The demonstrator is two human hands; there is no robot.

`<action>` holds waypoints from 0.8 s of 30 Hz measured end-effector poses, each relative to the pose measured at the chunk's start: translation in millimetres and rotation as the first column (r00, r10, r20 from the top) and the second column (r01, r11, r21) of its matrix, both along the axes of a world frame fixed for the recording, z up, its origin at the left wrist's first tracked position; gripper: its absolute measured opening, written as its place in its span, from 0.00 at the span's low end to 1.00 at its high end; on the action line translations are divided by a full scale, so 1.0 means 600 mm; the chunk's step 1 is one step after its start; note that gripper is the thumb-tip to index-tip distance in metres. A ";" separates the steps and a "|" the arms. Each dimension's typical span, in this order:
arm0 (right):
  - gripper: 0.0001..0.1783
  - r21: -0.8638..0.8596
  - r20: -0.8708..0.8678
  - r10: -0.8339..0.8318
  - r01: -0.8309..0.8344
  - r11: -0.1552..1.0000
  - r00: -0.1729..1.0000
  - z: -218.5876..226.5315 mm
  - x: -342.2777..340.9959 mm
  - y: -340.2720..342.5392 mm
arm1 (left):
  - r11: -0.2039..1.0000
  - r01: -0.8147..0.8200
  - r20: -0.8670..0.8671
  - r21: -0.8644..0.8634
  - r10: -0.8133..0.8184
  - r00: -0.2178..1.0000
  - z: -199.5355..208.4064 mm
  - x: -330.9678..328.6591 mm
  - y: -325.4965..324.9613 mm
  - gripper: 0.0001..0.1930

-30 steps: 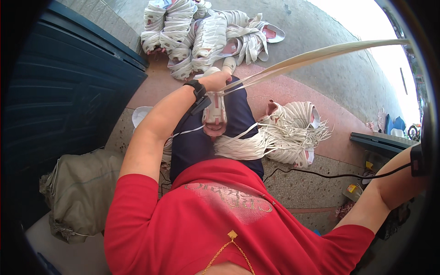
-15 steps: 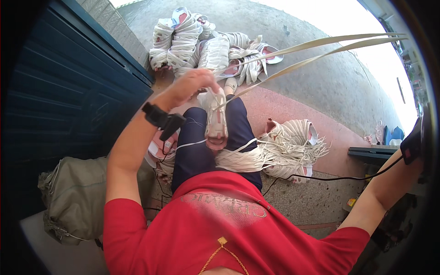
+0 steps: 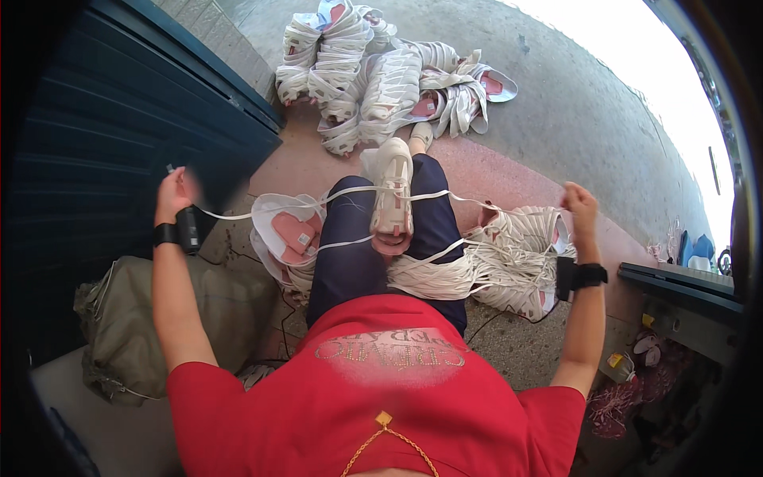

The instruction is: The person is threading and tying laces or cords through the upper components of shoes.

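Note:
A white shoe upper with pink parts (image 3: 391, 199) lies lengthwise between my thighs, its toe pointing away from me. Across it runs a white shoelace (image 3: 346, 191), drawn out sideways to both hands. My left hand (image 3: 176, 195), out at the far left by the dark blue door, is closed on one end; a small thin tip pokes out above its fingers. Closed in a fist, my right hand (image 3: 582, 207) grips the other end, raised over the right-hand pile. A bundle of loose white laces (image 3: 433, 278) rests on my right thigh, near the upper's heel.
Stacked white uppers (image 3: 389, 83) lie on the floor ahead. More uppers (image 3: 520, 238) with tangled laces are at my right, and others (image 3: 290, 234) at my left. A grey-green sack (image 3: 175, 318) sits beside the blue door (image 3: 135, 135). A thin black cable (image 3: 497, 314) crosses the floor.
My left hand has moved from above the upper out to the left. My right hand has come inward from the far right. The laces, earlier stretched far right, now span both hands.

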State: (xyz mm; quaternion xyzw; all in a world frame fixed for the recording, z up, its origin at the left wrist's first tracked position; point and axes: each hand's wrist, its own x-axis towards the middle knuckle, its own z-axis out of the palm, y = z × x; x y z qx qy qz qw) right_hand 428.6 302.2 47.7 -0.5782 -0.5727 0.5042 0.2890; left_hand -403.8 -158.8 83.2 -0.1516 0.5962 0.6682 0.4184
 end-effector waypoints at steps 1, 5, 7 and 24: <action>0.10 -0.013 0.068 0.247 -0.246 0.969 0.967 -0.022 -0.102 -0.066 | 0.991 0.135 0.119 -0.020 -0.132 0.984 -0.050 0.081 0.068 0.11; 0.11 0.129 0.288 0.768 -0.818 0.561 0.572 -0.085 -0.345 -0.251 | 0.702 0.712 0.264 -0.018 -0.683 0.681 -0.111 0.376 0.277 0.13; 0.12 0.171 0.392 0.764 -0.856 0.488 0.513 -0.110 -0.384 -0.276 | 0.436 0.899 0.184 -0.021 -0.883 0.433 -0.121 0.485 0.340 0.11; 0.11 0.347 0.620 0.434 -0.725 0.595 0.653 -0.189 -0.463 -0.250 | 0.440 0.547 -0.623 -0.712 -0.755 -0.204 -0.177 0.585 0.337 0.09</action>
